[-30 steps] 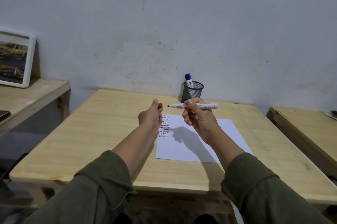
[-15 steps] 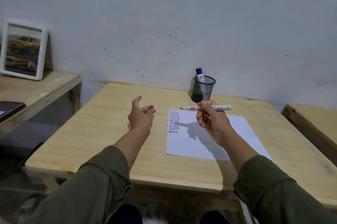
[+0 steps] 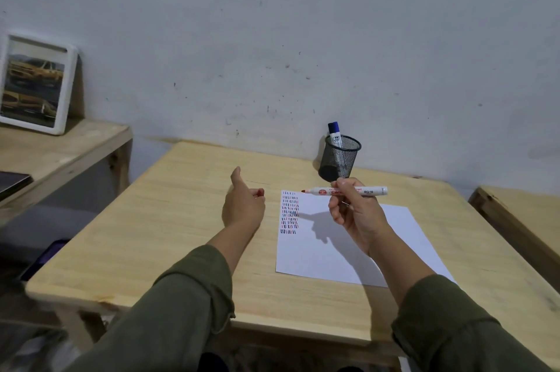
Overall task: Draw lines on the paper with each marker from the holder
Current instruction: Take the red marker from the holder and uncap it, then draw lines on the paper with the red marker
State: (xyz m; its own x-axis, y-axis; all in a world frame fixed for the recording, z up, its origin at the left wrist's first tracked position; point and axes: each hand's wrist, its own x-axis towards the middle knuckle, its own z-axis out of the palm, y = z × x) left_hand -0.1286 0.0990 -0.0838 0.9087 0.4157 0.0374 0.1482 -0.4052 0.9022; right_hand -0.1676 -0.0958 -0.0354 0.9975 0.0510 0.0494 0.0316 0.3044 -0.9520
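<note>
Left hand (image 3: pixel 244 205) lower; marker (image 3: pixel 345 190) in right hand (image 3: pixel 354 214)

bench (image 3: pixel 169 229): showing pale yellow wood grain
paper (image 3: pixel 342 253): showing white, with rows of short red, blue and black strokes at its left edge
marker (image 3: pixel 321 190): showing white with red print and tip
holder (image 3: pixel 339 159): showing black mesh
sleeves (image 3: pixel 188 305): showing olive green

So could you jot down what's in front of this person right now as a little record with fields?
right hand: holds uncapped red marker level above the paper, tip pointing left
left hand: loosely curled above the table; red cap not clearly visible
paper: rows of short strokes at top left corner
mesh holder: one blue-capped marker inside
</note>
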